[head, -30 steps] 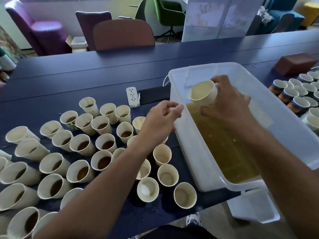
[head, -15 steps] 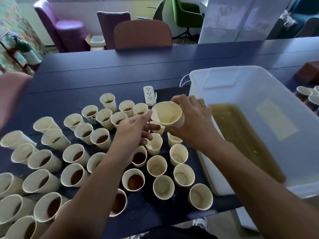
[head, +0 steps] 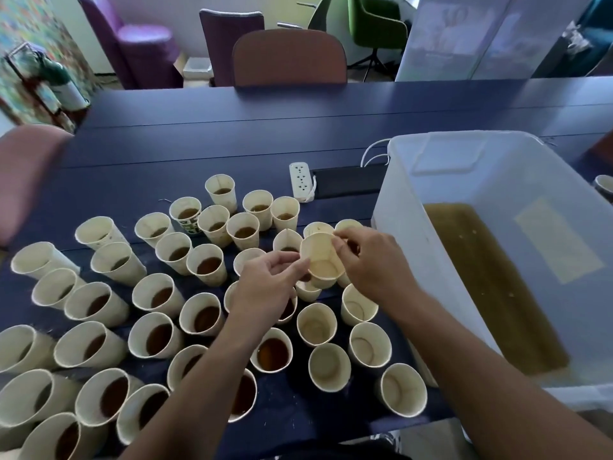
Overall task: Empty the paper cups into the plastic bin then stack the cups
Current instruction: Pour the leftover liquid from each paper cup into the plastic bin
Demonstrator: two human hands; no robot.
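Note:
An empty cream paper cup (head: pixel 322 260) hangs just above the cups in the middle of the table. My right hand (head: pixel 371 263) pinches its far rim. My left hand (head: pixel 268 283) touches its near left rim with thumb and fingers, fingers bent. Several empty cups (head: pixel 316 323) stand close to the bin. Several cups with brown liquid (head: pixel 205 265) fill the left side of the dark blue table (head: pixel 199 151). The clear plastic bin (head: pixel 391 194) at right holds murky brown liquid (head: pixel 487 283).
A white power strip (head: pixel 300 180) and a black pad lie behind the cups. Chairs stand past the table's far edge, and a pink chair back (head: pixel 23 174) is at left. Another cup (head: pixel 605 185) peeks in at the right edge.
My right hand carried the emptied cup from the bin leftward and down over the cups. My left hand came up to meet its rim. The view turned left.

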